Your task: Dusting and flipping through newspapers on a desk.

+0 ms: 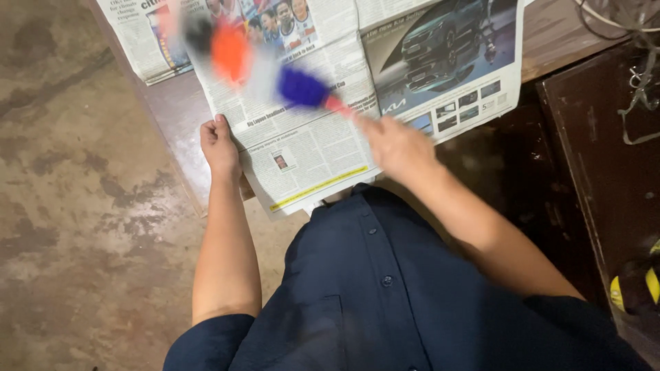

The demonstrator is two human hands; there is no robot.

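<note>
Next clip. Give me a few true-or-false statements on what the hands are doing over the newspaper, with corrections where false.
1. The right hand holds a blurred tool with purple, orange and black parts. True.
2. The left hand is lifted in the air. False: it rests on the newspaper at the table edge.
3. Newspaper sheets cover the table. True.
4. The person wears a white shirt. False: the shirt is dark blue with buttons.
</note>
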